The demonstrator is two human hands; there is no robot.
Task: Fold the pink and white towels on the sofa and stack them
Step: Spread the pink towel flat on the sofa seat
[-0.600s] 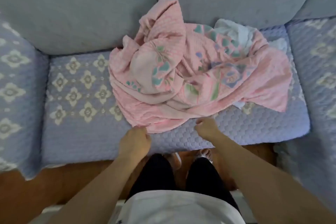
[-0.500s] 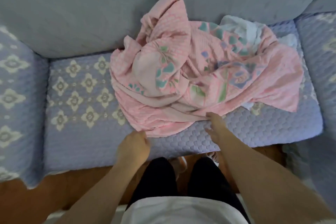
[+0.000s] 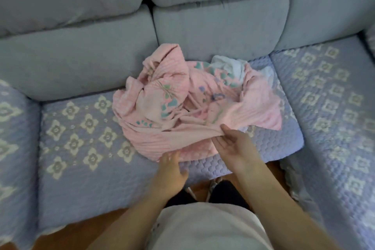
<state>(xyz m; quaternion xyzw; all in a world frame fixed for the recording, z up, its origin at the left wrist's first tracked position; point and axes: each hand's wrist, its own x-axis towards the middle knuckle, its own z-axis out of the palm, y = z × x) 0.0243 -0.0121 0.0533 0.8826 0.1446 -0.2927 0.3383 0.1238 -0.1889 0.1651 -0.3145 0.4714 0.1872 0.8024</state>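
A crumpled pink towel [image 3: 178, 111] with a floral print lies heaped on the middle sofa seat [image 3: 85, 168]. A white towel [image 3: 229, 65] peeks out from behind and beneath it at the back right. My right hand [image 3: 233, 144] is at the heap's near right edge, palm turned up. Its thumb and fingers pinch a gathered fold of the pink towel. My left hand [image 3: 170, 170] lies at the near edge with straight fingers, the fingertips touching the pink cloth.
Quilted lilac covers with flower patterns lie over the seats, including the right seat [image 3: 328, 107]. Grey back cushions [image 3: 219, 32] rise behind the towels. My legs and a strip of wooden floor [image 3: 67, 235] are in front of the sofa.
My right hand has slid forward onto the pink towel and taken hold of a fold. My left hand has uncurled at the near edge. The view has pulled back and up.
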